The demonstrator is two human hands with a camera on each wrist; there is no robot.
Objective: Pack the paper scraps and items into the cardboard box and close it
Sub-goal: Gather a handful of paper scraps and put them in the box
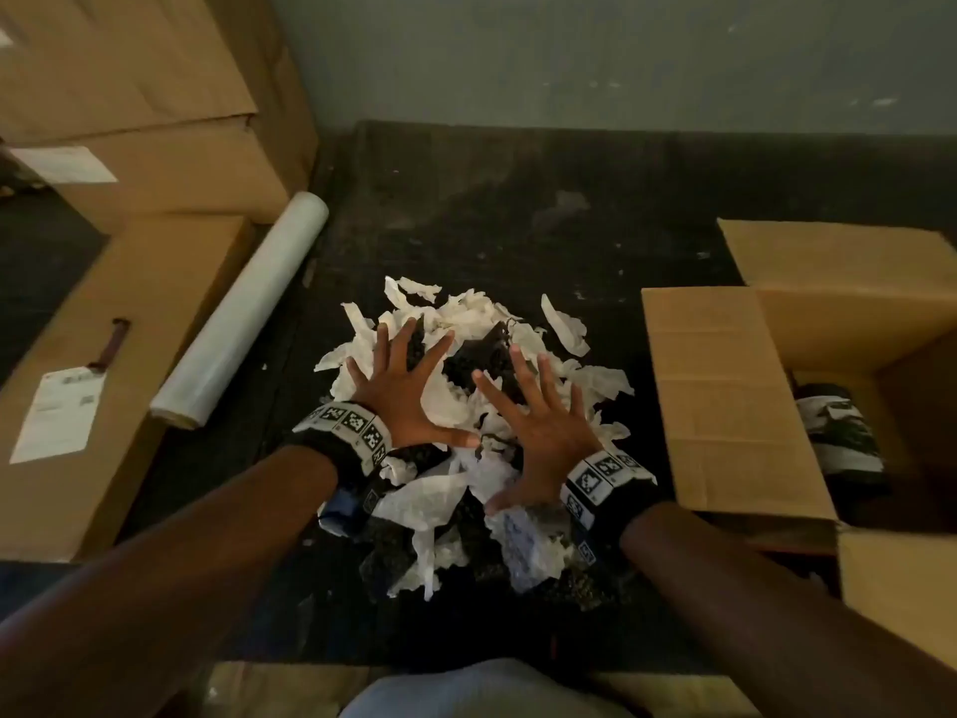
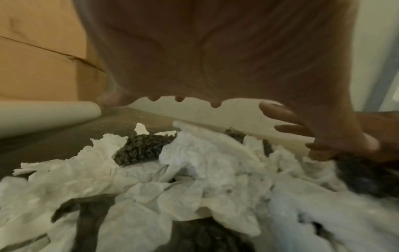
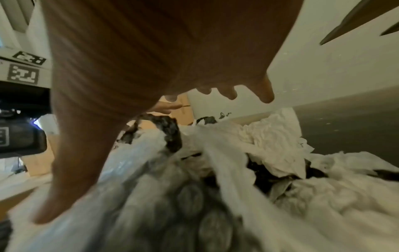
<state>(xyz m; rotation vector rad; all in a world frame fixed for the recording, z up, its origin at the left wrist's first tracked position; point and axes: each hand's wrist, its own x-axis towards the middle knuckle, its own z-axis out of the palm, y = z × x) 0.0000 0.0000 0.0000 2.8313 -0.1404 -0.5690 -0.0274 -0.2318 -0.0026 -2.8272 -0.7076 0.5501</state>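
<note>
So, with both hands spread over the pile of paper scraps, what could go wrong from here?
1. The scraps are loose; both hands, left and right, lie flat and open, so a scoop may drop pieces on the dark floor.
2. The box stands to the right, and its near flap could catch falling scraps.

I see bare floor [image 1: 518,225] beyond the pile | roll [image 1: 243,313] blocks left | box flap [image 1: 725,396] blocks right, probably upright

Dim room, dark speckled floor [image 1: 518,209], pale wall [image 1: 569,59].
</note>
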